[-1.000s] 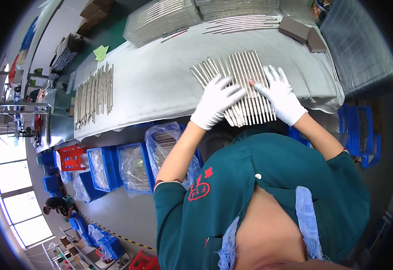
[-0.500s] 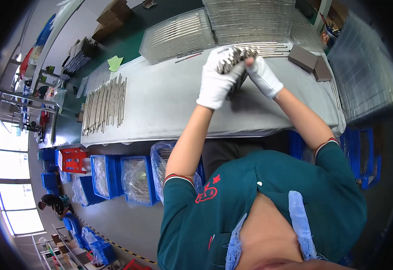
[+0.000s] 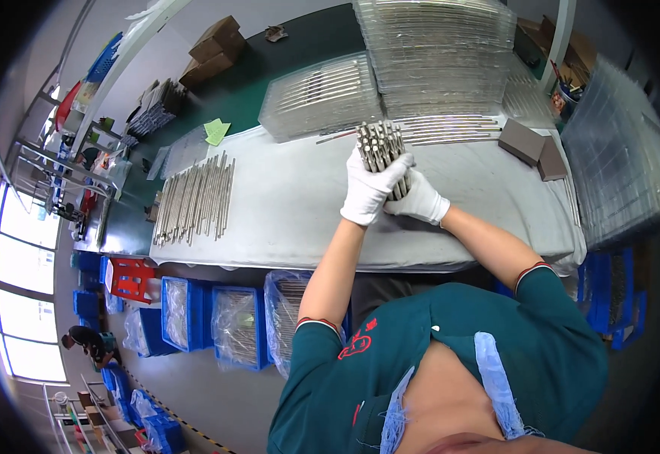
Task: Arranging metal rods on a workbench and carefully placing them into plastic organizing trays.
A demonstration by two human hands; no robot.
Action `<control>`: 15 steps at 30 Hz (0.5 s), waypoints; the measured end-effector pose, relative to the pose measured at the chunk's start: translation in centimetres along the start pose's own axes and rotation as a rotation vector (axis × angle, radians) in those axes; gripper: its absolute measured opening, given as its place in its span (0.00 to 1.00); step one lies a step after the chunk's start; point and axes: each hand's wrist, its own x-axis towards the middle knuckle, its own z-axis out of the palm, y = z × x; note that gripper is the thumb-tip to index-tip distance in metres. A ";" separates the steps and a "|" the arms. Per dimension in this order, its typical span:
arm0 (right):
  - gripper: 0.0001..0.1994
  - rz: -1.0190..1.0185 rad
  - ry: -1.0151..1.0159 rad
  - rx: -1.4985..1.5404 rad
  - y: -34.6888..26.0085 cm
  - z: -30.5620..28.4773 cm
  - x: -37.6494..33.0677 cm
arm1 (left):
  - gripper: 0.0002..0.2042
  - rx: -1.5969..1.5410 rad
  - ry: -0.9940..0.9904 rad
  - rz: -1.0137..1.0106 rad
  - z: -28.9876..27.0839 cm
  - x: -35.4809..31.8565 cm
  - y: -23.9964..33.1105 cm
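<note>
A thick bundle of silvery metal rods is gripped between both hands above the cloth-covered table, its upper ends fanned toward me. My left hand, in a white glove, wraps round the bundle's left side with the thumb across the front. Lower down on the right, my right hand, also gloved, closes about the rods; some of its fingers are hidden behind them. Behind the bundle, more rods lie side by side on the cloth. A wide row of loose rods rests at the table's left.
Clear plastic trays are stacked high at the back, beside another tray stack holding rods. Two brown blocks lie at the right. Blue crates line the floor below the table edge. Another person bends at the far left.
The bundle has come lower and nearer, tilting so its rod ends show. My right hand has moved from the bundle's top end down to its lower right side.
</note>
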 end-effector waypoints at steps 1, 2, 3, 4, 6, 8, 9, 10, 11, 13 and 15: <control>0.19 -0.139 0.097 -0.034 -0.2 0.1 -0.7 | 0.11 0.003 0.023 0.004 0.3 -0.7 0.3; 0.20 -0.075 0.040 0.227 -1.0 -0.1 -1.4 | 0.11 0.004 0.052 0.006 0.5 -1.5 0.4; 0.21 -0.164 0.038 0.225 -0.9 0.2 -1.5 | 0.12 0.035 0.052 0.020 0.1 -2.0 -0.1; 0.23 -0.252 0.035 0.223 -0.6 0.6 -1.5 | 0.12 0.034 0.055 0.017 0.0 -2.6 0.0; 0.24 -0.237 -0.041 0.281 0.2 0.7 -1.2 | 0.13 -0.060 -0.026 -0.056 0.1 -3.4 0.5; 0.26 -0.222 -0.120 0.340 0.6 0.9 -1.1 | 0.15 -0.048 -0.039 -0.116 -0.6 -3.8 -0.6; 0.27 -0.275 -0.116 0.287 0.8 1.1 -1.2 | 0.16 0.050 -0.023 -0.055 -0.7 -4.0 -0.9; 0.27 -0.326 -0.111 0.234 0.9 1.2 -1.3 | 0.17 0.148 -0.008 0.004 -0.7 -4.2 -1.3; 0.26 -0.292 -0.113 0.305 0.7 1.3 -1.5 | 0.17 0.129 0.007 0.029 -0.3 -4.5 -1.1; 0.24 -0.254 -0.127 0.340 0.5 0.9 -2.2 | 0.18 0.262 -0.028 0.140 -0.5 -5.0 -1.3; 0.21 -0.260 -0.118 0.359 0.8 1.0 -2.8 | 0.18 0.583 -0.126 0.436 -0.6 -5.4 -1.1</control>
